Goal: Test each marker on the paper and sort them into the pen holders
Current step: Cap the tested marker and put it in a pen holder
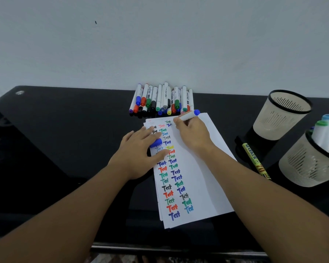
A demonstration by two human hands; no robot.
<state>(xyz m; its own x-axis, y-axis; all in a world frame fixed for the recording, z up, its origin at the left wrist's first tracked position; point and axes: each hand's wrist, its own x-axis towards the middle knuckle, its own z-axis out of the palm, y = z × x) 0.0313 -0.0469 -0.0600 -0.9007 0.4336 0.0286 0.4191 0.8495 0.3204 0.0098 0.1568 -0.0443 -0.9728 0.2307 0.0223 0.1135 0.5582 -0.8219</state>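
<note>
My right hand (192, 133) grips a white marker with a blue end (189, 115), its tip down on the top of the white paper (203, 186). The sheet carries two columns of "Test" words in several colours. My left hand (141, 150) lies on the paper's left edge and holds the blue cap (156, 142) between thumb and fingers. A pile of several markers (162, 100) lies against the wall behind the paper. An empty beige pen holder (281, 114) stands at the right. A nearer pen holder (310, 164) contains a few markers.
A yellow marker (255, 161) lies flat on the black desk (65, 139) between the paper and the holders. A white wall runs along the desk's back edge. The desk's front edge is near the bottom of the view.
</note>
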